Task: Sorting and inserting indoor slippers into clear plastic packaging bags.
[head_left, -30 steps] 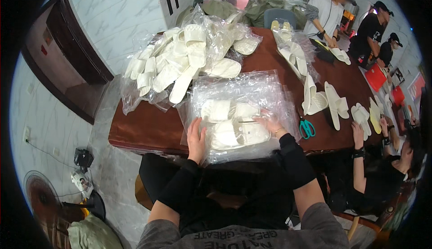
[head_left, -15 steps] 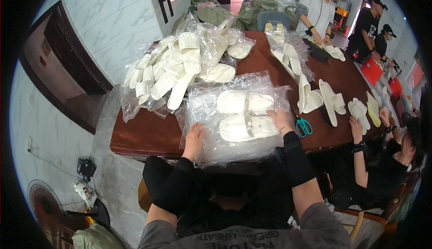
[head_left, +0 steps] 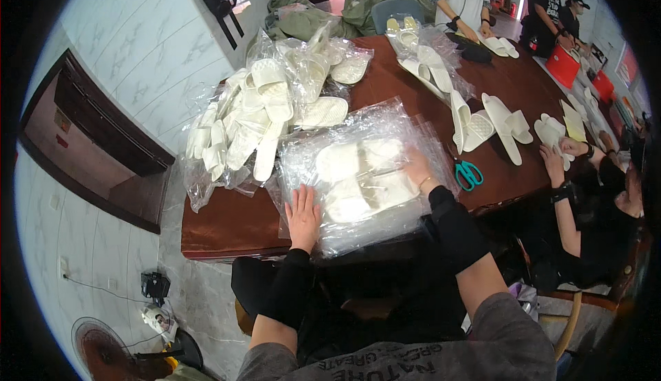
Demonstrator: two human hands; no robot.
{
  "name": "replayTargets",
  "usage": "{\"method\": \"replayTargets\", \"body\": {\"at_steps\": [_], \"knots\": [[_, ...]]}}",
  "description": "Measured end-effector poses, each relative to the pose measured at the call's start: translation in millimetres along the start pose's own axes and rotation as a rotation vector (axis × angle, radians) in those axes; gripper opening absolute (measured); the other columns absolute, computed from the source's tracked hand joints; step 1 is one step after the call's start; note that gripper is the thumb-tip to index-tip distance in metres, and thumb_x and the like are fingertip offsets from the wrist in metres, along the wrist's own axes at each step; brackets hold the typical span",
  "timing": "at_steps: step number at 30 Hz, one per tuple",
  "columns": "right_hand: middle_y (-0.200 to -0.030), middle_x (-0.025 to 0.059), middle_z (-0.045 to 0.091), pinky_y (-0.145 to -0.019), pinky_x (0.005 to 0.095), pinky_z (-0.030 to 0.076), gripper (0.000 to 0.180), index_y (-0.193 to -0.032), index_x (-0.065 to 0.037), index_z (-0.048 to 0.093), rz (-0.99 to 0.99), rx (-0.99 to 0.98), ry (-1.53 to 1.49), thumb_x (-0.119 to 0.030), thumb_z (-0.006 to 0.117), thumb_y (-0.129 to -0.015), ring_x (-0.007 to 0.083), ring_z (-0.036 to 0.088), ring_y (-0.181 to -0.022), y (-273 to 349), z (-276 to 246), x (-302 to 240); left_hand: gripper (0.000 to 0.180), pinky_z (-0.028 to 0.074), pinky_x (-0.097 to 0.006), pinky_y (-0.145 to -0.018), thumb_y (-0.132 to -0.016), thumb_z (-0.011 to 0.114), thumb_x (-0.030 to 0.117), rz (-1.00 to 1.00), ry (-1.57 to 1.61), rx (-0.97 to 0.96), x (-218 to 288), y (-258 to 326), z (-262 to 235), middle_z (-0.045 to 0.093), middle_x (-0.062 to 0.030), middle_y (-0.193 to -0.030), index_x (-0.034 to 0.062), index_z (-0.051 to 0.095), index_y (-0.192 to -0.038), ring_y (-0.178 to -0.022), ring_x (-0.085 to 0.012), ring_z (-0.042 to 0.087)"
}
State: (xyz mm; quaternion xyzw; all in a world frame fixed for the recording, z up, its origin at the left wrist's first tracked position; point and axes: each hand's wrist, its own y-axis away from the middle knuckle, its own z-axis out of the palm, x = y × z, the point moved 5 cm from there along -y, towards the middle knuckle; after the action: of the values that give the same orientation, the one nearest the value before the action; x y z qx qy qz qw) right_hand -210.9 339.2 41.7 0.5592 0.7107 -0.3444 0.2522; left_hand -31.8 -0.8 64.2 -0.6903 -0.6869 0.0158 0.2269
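A clear plastic bag (head_left: 365, 174) lies on the near edge of the brown wooden table (head_left: 227, 223), with a pair of white slippers (head_left: 358, 181) inside it. My left hand (head_left: 303, 217) rests flat on the bag's lower left part, fingers spread. On the bag's right side, my right hand (head_left: 416, 167) presses down beside the slippers. Neither hand grips anything. Both forearms wear black sleeves.
A heap of white slippers in clear bags (head_left: 255, 119) fills the table's left. Teal-handled scissors (head_left: 468, 173) lie right of my bag. Loose white slippers (head_left: 482, 123) lie further right. A person's hand (head_left: 554, 161) works at the right edge; other people stand at the back.
The view has tilted and shifted. My right hand moved up along the bag's right side, while my left hand stayed flat on the lower left.
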Motion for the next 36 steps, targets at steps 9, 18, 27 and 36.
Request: {"method": "replayTargets", "body": {"at_steps": [9,18,27,36], "knots": [[-0.096,0.0198,0.071,-0.078,0.0411,0.055,0.031,-0.107,-0.002,0.062,0.058,0.147,0.116,-0.017,0.077,-0.086,0.0329,0.071,-0.089,-8.0,-70.0,51.3,0.053,0.022,-0.061,-0.123,-0.105,0.052,0.033,0.014,-0.071,0.040,4.0,-1.4,-1.6,0.040,-0.0118,-0.164,0.0141,0.048,-0.154,-0.154,-0.0365,0.031],[-0.103,0.0223,0.069,-0.080,0.0460,0.054,0.030,-0.115,-0.003,0.056,0.012,0.435,0.192,-0.015,0.069,-0.091,0.0389,0.070,-0.090,-14.6,-256.8,49.1,0.055,0.019,-0.060,-0.124,-0.104,0.051,0.029,-0.075,-0.080,0.052,-9.9,4.9,-4.6,0.037,-0.0177,-0.164,0.0049,0.046,-0.153,-0.155,-0.0365,0.029],[-0.121,0.0228,0.068,-0.089,0.0476,0.054,0.052,-0.143,-0.003,0.051,-0.047,0.961,0.772,-0.018,0.067,-0.096,0.0395,0.068,-0.106,-25.2,-378.7,-2.9,0.056,0.021,-0.060,-0.124,-0.103,0.053,0.027,-0.070,-0.023,0.061,9.7,-7.9,3.8,0.036,-0.0186,-0.164,0.0018,0.045,-0.153,-0.155,-0.0370,0.028],[-0.165,0.0140,0.036,-0.123,0.0642,0.019,0.064,-0.157,-0.022,0.044,-0.725,-0.242,0.487,-0.038,0.061,-0.098,0.0352,0.027,-0.155,102.5,-30.6,-254.8,0.055,0.022,-0.059,-0.124,-0.103,0.054,0.025,-0.095,-0.003,0.090,-6.4,4.0,-6.1,0.037,-0.0200,-0.164,0.0003,0.045,-0.152,-0.155,-0.0375,0.029]]}}
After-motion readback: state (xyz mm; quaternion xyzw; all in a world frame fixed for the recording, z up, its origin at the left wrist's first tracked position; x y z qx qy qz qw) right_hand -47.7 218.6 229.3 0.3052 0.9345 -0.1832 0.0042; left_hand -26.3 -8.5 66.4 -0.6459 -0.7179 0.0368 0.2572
